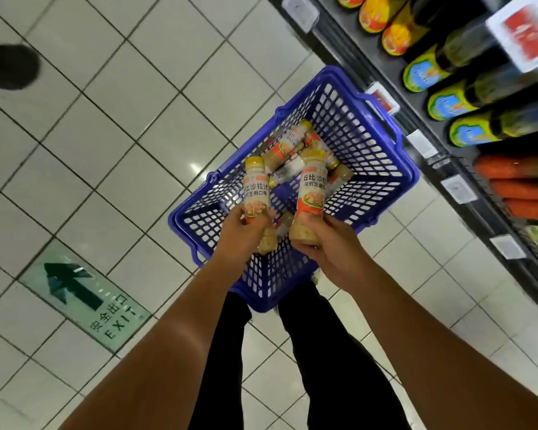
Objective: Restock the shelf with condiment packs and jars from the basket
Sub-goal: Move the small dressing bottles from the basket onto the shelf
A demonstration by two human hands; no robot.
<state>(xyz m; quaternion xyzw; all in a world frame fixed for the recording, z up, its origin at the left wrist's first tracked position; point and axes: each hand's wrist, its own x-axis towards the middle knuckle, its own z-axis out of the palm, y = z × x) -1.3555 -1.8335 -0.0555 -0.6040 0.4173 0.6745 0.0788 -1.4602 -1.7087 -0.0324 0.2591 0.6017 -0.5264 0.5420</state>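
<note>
Blue basket [382, 169] on pale tiled floor [112, 125] — dark shelf [385, 72] alongside.

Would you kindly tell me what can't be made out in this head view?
- Bottle count in the blue basket: the pile overlaps, and the two held bottles cover part of it.
- Base of the bottle in the right hand, and of the one in the left hand: wrapped by fingers.
- Shelf price tags: blurred, too small.
- Shelf bottles: tops cut off by the right edge.
</note>
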